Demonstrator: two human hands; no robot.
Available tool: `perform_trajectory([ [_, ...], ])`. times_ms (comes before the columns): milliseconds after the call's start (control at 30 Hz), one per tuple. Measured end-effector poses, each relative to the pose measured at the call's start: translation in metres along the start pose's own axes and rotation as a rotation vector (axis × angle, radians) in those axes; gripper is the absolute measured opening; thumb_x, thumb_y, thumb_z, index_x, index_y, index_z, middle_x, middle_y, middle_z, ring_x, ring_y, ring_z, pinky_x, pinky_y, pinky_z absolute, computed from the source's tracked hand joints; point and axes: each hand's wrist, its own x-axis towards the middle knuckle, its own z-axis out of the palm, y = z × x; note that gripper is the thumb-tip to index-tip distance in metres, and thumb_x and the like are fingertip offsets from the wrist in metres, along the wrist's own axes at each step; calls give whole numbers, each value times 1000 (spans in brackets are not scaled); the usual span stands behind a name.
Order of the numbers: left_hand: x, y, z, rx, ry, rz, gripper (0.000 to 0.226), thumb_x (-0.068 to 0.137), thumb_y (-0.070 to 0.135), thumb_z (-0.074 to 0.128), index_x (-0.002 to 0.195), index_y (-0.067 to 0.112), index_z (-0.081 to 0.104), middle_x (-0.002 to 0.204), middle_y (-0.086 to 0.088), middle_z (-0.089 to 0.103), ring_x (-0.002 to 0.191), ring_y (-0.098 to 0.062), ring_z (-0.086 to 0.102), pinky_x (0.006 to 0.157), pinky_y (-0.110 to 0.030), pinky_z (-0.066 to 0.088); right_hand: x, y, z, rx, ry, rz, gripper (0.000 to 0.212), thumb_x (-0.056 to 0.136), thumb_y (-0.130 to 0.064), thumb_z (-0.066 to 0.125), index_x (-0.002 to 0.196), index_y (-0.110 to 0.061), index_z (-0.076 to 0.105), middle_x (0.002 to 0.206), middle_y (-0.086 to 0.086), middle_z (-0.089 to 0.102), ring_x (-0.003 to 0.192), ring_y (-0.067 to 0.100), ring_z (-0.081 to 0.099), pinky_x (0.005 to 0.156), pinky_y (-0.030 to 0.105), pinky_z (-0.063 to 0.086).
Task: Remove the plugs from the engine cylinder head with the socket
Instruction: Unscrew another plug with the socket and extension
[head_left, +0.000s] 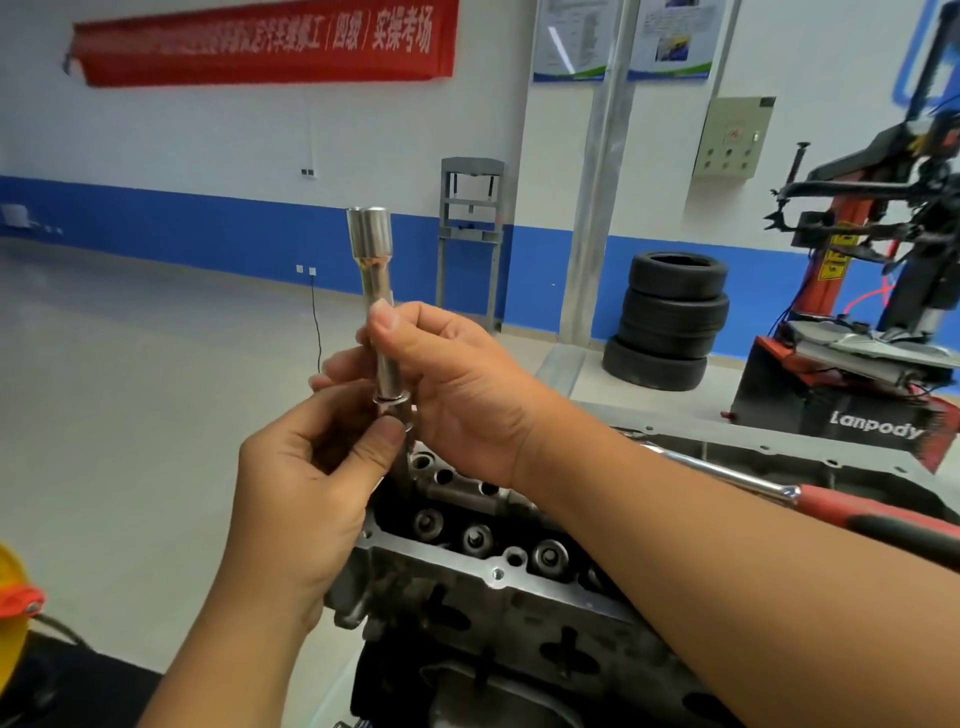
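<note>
Item: long chrome spark-plug socket (378, 306), upright, long axis near vertical, raised above the cylinder head (498, 582). Right hand (457, 384) grips its shaft; left hand (306, 483) pinches the plug (397, 410) protruding at its lower end, directly beneath. Ratchet (779, 493) lies far right.

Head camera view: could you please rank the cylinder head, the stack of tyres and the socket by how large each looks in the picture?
1. cylinder head, nearest the camera and cut off by the frame edge.
2. stack of tyres, far off by the wall, so shrunk by distance.
3. socket, held upright by the right hand and left hand.
</note>
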Motion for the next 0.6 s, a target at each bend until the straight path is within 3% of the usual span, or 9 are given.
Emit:
perform_trajectory([
  [67, 0, 0, 1, -68, -39, -35, 26, 88, 42, 69, 113, 41, 78, 110, 2, 80, 107, -19, 76, 95, -26, 58, 1, 0, -1, 6, -15, 0, 20, 100, -33, 59, 96, -15, 64, 94, 7, 74, 104, 33, 67, 108, 61, 45],
  [200, -1, -2, 1, -157, -66, -82, 31, 99, 25, 54, 119, 31, 78, 111, -8, 79, 105, -27, 76, 92, -30, 60, 0, -2, 1, -7, -24, 35, 31, 106, -42, 50, 99, -18, 69, 95, 3, 74, 104, 28, 67, 82, 37, 52],
  [300, -2, -2, 2, -137, -15, -45, 31, 96, 22, 58, 117, 32, 79, 109, -6, 79, 103, -28, 77, 91, -33, 61, 1, -2, 1, -3, -15, 44, 29, 101, -49, 55, 96, -25, 71, 94, 3, 76, 103, 28, 69, 73, 33, 52],
  [367, -4, -1, 2, -144, 11, -36, 29, 92, 23, 64, 113, 35, 80, 108, -6, 80, 104, -28, 76, 92, -38, 62, 3, 0, 0, 25, -20, 30, 22, 97, -46, 62, 90, -26, 67, 95, 6, 77, 104, 32, 71, 85, 44, 58],
  [433, -4, 0, 2, -144, 28, -31, 26, 85, 31, 72, 108, 38, 81, 108, -4, 80, 106, -26, 76, 96, -41, 60, 5, 2, -4, 38, -40, 8, 18, 93, -40, 67, 83, -26, 68, 95, 7, 76, 105, 35, 71, 107, 62, 49],
  [467, -4, 1, 2, -149, 36, -31, 28, 80, 37, 75, 107, 39, 81, 108, -2, 80, 107, -25, 76, 97, -41, 60, 5, 2, -5, 32, -55, -2, 16, 91, -38, 69, 81, -26, 69, 94, 7, 76, 105, 35, 71, 111, 65, 44],
  [533, -5, 2, 1, -165, 39, -46, 32, 75, 43, 76, 106, 38, 82, 108, -2, 80, 107, -25, 76, 98, -43, 59, 6, 3, -7, 4, -86, -19, 14, 89, -37, 70, 79, -28, 71, 93, 4, 76, 106, 32, 70, 110, 64, 44],
  [600, -5, 2, 1, -196, -11, -77, 32, 82, 42, 72, 112, 35, 81, 112, -4, 80, 110, -26, 75, 101, -43, 58, 7, 2, -7, -3, -93, -19, 16, 93, -37, 67, 81, -26, 71, 92, 3, 76, 103, 30, 71, 96, 55, 56],
])
